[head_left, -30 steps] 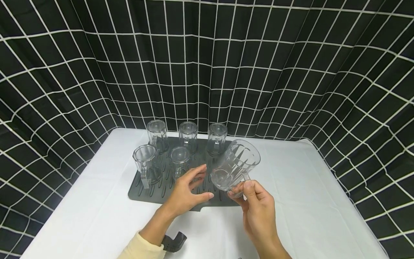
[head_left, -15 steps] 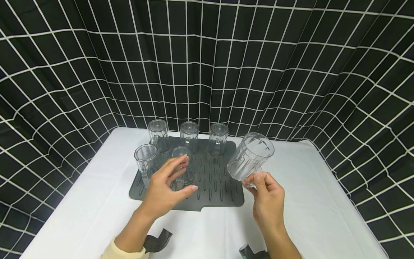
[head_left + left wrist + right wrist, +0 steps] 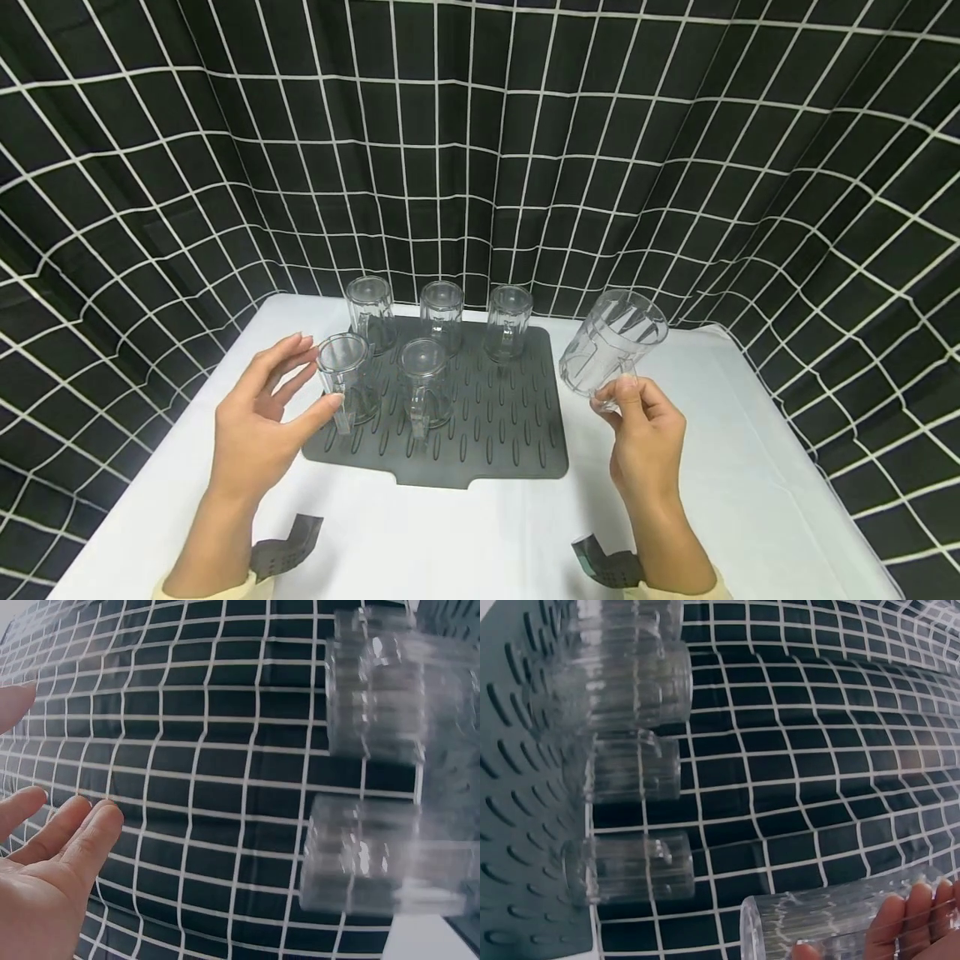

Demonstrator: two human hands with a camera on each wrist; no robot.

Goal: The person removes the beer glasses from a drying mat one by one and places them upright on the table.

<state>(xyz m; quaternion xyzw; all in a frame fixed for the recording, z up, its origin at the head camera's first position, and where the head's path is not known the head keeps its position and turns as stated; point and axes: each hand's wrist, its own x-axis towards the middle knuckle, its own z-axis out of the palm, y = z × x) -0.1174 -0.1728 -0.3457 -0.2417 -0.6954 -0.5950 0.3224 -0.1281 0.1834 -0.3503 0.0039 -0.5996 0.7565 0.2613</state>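
Note:
My right hand (image 3: 647, 433) grips a clear glass mug (image 3: 611, 343) by its handle. The mug is held tilted right of the mat, mouth up and to the right; the right wrist view shows its side next to my curled fingers (image 3: 919, 915). My left hand (image 3: 255, 417), fingers spread, is beside the front-left glass mug (image 3: 347, 379). In the left wrist view a gap separates those fingers (image 3: 94, 836) from the blurred mugs. Another mug (image 3: 425, 387) stands beside it on the grey drying mat (image 3: 480, 450).
Along the mat's back edge stand three more glass mugs, at left (image 3: 372, 317), middle (image 3: 442, 318) and right (image 3: 510, 325). A white cloth (image 3: 750, 467) covers the table. Black curtain with a white grid (image 3: 465, 150) encloses the back and sides.
My right hand has carried its mug rightward and away from me, off the mat. My left hand has swung left from beside that mug, past the front-middle mug, to the front-left one.

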